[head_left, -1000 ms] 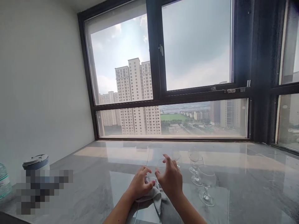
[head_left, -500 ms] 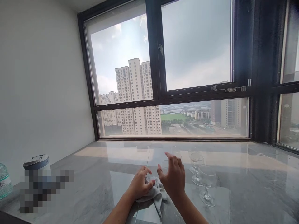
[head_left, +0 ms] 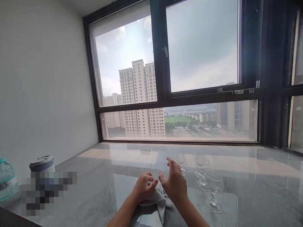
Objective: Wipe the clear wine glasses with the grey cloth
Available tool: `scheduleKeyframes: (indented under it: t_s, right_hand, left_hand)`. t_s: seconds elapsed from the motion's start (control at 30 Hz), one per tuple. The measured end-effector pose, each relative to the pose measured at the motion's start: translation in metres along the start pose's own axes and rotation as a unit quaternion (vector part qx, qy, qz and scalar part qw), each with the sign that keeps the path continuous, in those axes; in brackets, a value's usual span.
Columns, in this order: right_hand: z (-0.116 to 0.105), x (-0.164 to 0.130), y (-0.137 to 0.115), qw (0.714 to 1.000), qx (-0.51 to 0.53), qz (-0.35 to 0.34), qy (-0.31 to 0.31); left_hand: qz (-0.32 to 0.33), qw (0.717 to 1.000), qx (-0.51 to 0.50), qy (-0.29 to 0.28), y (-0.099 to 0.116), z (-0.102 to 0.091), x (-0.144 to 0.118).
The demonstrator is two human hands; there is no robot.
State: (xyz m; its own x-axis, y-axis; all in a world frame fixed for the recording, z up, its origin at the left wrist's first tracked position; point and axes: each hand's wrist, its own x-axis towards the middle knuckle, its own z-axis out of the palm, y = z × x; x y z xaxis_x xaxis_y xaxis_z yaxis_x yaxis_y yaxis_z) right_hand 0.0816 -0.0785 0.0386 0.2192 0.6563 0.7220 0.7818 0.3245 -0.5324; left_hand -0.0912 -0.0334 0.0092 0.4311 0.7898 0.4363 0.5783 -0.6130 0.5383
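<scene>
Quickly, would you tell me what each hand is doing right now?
Left hand: closed, gripping the grey cloth.
Right hand: open, fingers spread, holding nothing that can be made out, next to the wine glasses.

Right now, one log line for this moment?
left hand: grips cloth | right hand: open, beside a glass | glasses: upright, right | counter

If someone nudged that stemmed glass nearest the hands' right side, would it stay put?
Probably not: the stemmed glass carries a wide bowl on a thin stem over a small foot, so it looks tippy. The marble counter seems glossy, so it may slide. Being thin clear glass, it is likely fragile.
</scene>
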Motion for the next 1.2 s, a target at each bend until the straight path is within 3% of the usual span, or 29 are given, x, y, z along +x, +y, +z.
scheduleKeyframes:
  t_s: [0.2, 0.37, 0.47, 0.57, 0.7, 0.8, 1.07, 1.2]
  right_hand:
    - [0.025, -0.006, 0.012, 0.987, 0.157, 0.031, -0.015]
    - [0.037, -0.007, 0.017, 0.971, 0.223, 0.072, -0.045]
    - [0.041, -0.008, 0.02, 0.963, 0.242, 0.087, -0.076]
    - [0.043, -0.009, 0.021, 0.963, 0.241, 0.082, -0.084]
    - [0.047, -0.01, 0.022, 0.969, 0.229, 0.072, -0.06]
    - [0.049, -0.012, 0.021, 0.964, 0.245, 0.081, -0.065]
    - [0.055, -0.014, 0.019, 0.936, 0.327, 0.089, -0.095]
    - [0.056, -0.016, 0.018, 0.927, 0.337, 0.095, -0.135]
  left_hand:
    - [0.015, 0.998, -0.067, -0.007, 0.002, 0.002, -0.001]
    - [0.024, 0.994, -0.096, 0.052, 0.0, 0.002, -0.001]
    - [-0.013, 0.992, -0.104, 0.068, -0.003, 0.004, 0.0]
    - [-0.045, 0.991, -0.12, 0.049, -0.004, 0.005, 0.002]
    - [-0.038, 0.994, -0.104, -0.004, -0.001, 0.004, 0.003]
    - [-0.034, 0.995, -0.097, -0.013, 0.001, 0.003, 0.005]
    - [-0.062, 0.993, -0.104, 0.01, -0.011, 0.012, 0.009]
    - [-0.081, 0.993, -0.065, 0.053, -0.018, 0.011, 0.01]
